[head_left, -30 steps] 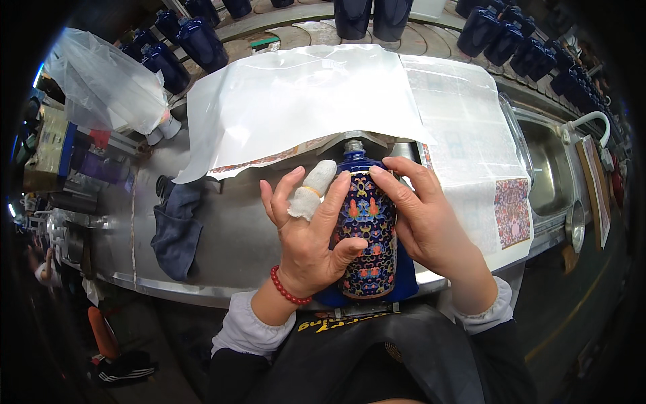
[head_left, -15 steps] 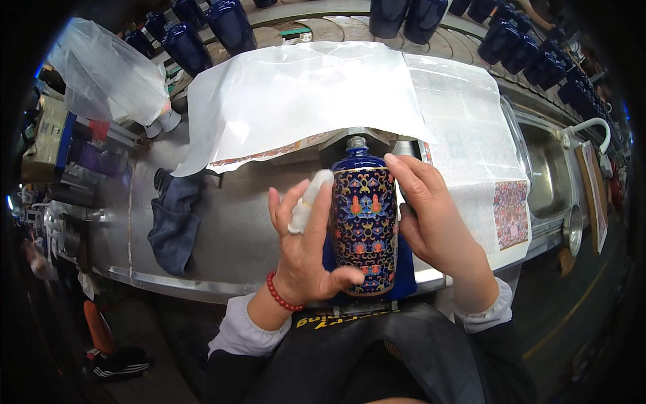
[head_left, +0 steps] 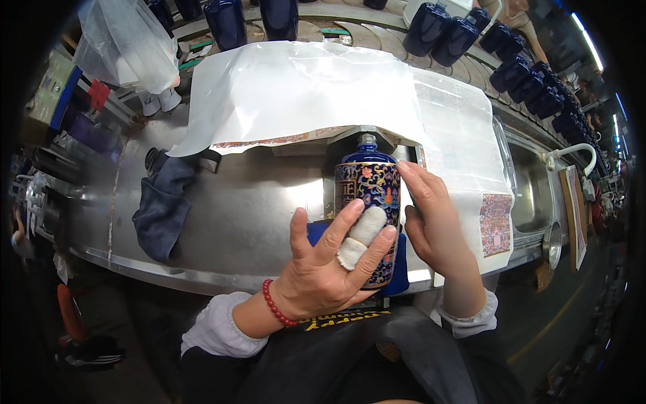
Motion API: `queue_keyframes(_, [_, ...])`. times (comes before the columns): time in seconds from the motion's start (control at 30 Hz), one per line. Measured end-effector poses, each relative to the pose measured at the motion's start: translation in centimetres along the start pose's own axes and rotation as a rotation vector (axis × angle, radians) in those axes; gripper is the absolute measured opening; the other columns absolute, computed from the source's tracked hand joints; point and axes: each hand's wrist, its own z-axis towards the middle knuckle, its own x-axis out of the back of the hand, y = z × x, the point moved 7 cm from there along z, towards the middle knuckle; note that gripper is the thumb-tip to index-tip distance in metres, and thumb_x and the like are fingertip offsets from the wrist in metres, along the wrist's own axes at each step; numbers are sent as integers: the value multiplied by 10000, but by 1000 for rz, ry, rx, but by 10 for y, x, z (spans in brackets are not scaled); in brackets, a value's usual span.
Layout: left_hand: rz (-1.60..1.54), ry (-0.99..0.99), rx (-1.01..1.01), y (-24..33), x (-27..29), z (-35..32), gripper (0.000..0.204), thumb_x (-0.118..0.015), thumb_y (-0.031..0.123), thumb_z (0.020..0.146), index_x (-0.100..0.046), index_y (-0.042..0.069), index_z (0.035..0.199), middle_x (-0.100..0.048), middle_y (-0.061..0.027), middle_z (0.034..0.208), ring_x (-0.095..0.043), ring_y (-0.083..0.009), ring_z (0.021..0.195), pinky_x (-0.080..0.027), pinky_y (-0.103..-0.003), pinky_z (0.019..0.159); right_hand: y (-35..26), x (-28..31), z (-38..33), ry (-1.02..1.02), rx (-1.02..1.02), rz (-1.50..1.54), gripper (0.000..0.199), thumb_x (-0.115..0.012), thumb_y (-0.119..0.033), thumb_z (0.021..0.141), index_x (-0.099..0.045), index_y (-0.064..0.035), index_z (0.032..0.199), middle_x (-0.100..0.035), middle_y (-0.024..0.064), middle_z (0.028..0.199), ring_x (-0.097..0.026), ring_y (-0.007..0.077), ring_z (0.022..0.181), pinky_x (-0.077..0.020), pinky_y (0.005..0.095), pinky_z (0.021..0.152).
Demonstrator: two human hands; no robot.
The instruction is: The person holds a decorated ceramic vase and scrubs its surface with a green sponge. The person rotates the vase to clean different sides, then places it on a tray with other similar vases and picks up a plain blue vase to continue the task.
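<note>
A dark blue bottle [head_left: 381, 192] lies with its clear neck pointing away from me, wrapped in a colourful floral pattern with gold lines. My left hand [head_left: 330, 262] is over its lower left part with fingers spread. A whitish cloth sleeve [head_left: 365, 236] covers one of its fingers, and the palm side faces the bottle. My right hand [head_left: 434, 222] rests along the bottle's right side, index fingertip by the shoulder and thumb lower down; its other fingers are hidden. Beneath the bottle shows blue cloth [head_left: 402, 266].
White sheets [head_left: 303, 87] cover the bench behind the bottle, one with a patterned print [head_left: 496, 225]. A grey-blue cloth [head_left: 163, 209] lies left on the metal bench [head_left: 249, 202]. At right is a sink [head_left: 531, 182]. Blue bottles [head_left: 431, 30] stand on a conveyor [head_left: 363, 34] beyond.
The bottle has turned about its length, so a framed dark panel now shows on its left. My left hand has moved right, over the bottle's front. The view has shifted slightly.
</note>
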Motion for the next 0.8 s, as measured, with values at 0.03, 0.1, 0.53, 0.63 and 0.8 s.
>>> queue_keyframes(0.03, [3,-1,-53,2,-1,2,881,-615,725,829,-572,83,1432,-594,-138,1386,-416,-343,1422,52,-683,1179,-1,-1,-1,2,-8,-4,714,-507,186,760,-504,-15,1445,-510,235,1404,-522,406,1253,-444,452,1065])
queue_keyframes(0.1, [-216,26,53,-13,2,0,935,-547,772,848,-536,65,1459,-565,-152,1420,-363,-348,1439,51,-676,1178,-3,-1,-2,14,-9,-10,714,-506,186,760,-505,-15,1445,-514,239,1398,-526,406,1248,-448,452,1061])
queue_keyframes(0.53, [-151,-43,104,-25,-16,31,998,-325,801,923,-412,15,1531,-548,-194,1427,-246,-385,1489,52,-676,1169,5,-4,-7,58,7,-18,674,-533,160,765,-507,29,1426,-564,271,1340,-563,413,1222,-453,452,1053])
queue_keyframes(0.63, [-300,-50,105,-22,-11,12,1008,-428,804,895,-411,17,1525,-515,-187,1460,-235,-394,1489,56,-668,1173,10,6,-9,117,-73,15,591,-573,116,818,-519,30,1400,-629,258,1246,-646,374,1101,-514,408,962])
queue_keyframes(0.8, [-253,57,259,-20,-12,-32,1067,-776,614,762,-347,6,1527,-474,-174,1446,-250,-396,1441,16,-677,1171,9,31,-19,310,-290,195,198,-625,-72,961,-573,15,1131,-686,148,887,-683,182,698,-536,296,634])
